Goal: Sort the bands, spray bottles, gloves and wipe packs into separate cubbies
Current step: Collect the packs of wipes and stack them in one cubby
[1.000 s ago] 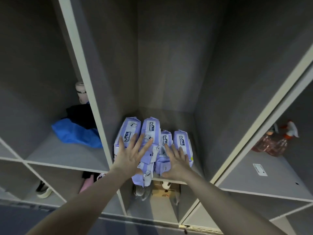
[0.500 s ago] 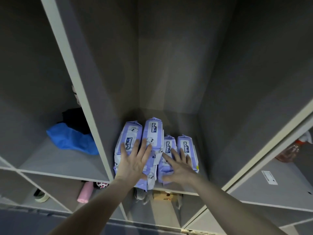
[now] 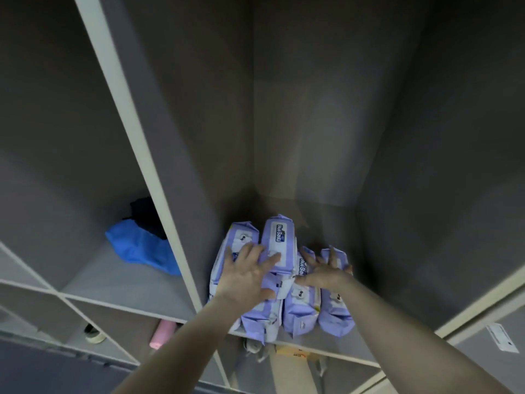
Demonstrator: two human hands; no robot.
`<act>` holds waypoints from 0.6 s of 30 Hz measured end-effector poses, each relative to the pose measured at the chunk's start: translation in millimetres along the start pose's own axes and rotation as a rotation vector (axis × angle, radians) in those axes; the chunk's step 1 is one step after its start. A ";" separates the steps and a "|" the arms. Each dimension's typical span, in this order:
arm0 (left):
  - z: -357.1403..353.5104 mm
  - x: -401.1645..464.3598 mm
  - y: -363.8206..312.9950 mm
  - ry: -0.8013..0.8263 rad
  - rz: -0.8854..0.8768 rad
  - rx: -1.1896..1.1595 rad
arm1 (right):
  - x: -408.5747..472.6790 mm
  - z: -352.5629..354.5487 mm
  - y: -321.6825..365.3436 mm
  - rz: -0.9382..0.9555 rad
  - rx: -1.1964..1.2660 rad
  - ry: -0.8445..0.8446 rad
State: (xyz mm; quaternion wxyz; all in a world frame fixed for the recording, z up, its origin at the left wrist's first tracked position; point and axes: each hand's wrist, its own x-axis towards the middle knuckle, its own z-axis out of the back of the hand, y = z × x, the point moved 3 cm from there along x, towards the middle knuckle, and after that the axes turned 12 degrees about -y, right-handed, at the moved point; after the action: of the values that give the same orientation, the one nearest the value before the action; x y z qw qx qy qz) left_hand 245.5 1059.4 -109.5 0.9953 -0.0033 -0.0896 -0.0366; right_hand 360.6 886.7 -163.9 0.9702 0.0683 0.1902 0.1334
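Observation:
Several purple wipe packs (image 3: 278, 237) lie side by side, some stacked, at the front of the middle cubby (image 3: 321, 211). My left hand (image 3: 247, 274) lies flat with spread fingers on the two left packs. My right hand (image 3: 324, 270) presses with straight fingers on the two right wipe packs (image 3: 335, 311). A blue glove bundle (image 3: 139, 248) and a dark item behind it sit in the left cubby. No spray bottles are in view.
A pink roll (image 3: 162, 334) and a tape-like ring (image 3: 95, 334) sit in the lower left cubbies. A cardboard piece (image 3: 292, 355) and a grey object lie in the cubby below the packs. A white label (image 3: 501, 336) is stuck on the right shelf.
The view has shifted right and closer, so the spray bottles on the right have left the frame. Both hands have slid deeper along the wipe packs, which sit a little further in.

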 end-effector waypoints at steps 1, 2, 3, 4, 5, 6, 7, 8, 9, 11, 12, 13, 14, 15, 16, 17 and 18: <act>-2.8 1.8 3.8 0.029 -0.019 -0.011 | -1.6 -2.9 -0.1 0.000 0.005 -0.001; -5.9 3.1 7.5 0.039 -0.034 -0.026 | -3.8 -6.5 0.5 -0.004 0.013 -0.012; -8.3 3.3 11.0 0.038 -0.040 -0.050 | -6.7 -9.9 0.8 -0.012 0.021 -0.023; -9.3 3.7 13.6 0.027 -0.037 -0.085 | -9.9 -12.8 0.7 -0.020 0.030 -0.026; -8.8 3.8 15.9 0.006 -0.029 -0.124 | -13.6 -15.5 0.3 -0.025 0.043 -0.026; -7.1 4.1 17.8 -0.015 -0.019 -0.161 | -17.4 -18.6 0.3 -0.025 0.060 -0.027; -7.0 4.2 19.6 -0.031 -0.009 -0.186 | -21.7 -22.1 0.4 -0.020 0.079 -0.034; -6.5 4.1 20.3 -0.038 -0.005 -0.197 | -25.6 -26.2 0.5 -0.017 0.096 -0.046; -6.6 3.5 20.4 -0.035 -0.006 -0.199 | -28.7 -30.6 0.9 -0.017 0.106 -0.059; -7.7 2.3 20.8 -0.015 -0.016 -0.197 | -33.7 -33.3 0.6 -0.025 0.116 -0.068; -7.8 1.9 21.6 -0.004 -0.021 -0.198 | -35.3 -30.2 0.1 -0.026 0.130 -0.054; -7.6 1.6 22.9 0.008 -0.031 -0.202 | -36.3 -24.3 0.4 -0.019 0.159 -0.026; -7.8 1.1 24.9 0.030 -0.046 -0.205 | -37.9 -15.7 2.2 -0.005 0.209 -0.002; -8.7 0.7 27.6 0.053 -0.062 -0.208 | -40.2 -6.4 6.7 0.022 0.282 0.003; -8.8 0.8 29.9 0.072 -0.077 -0.216 | -42.8 2.2 14.1 0.064 0.362 -0.010; -8.6 1.2 31.6 0.091 -0.087 -0.221 | -46.3 9.1 24.1 0.124 0.429 -0.030; -7.5 1.4 32.0 0.114 -0.096 -0.219 | -50.3 14.4 36.4 0.194 0.480 -0.053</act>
State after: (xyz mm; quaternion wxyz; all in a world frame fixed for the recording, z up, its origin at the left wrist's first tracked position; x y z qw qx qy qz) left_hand 250.6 1091.1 -116.6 0.9896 -0.1055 -0.0285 -0.0940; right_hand 312.8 906.0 -126.3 0.9135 0.3182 0.1833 0.1751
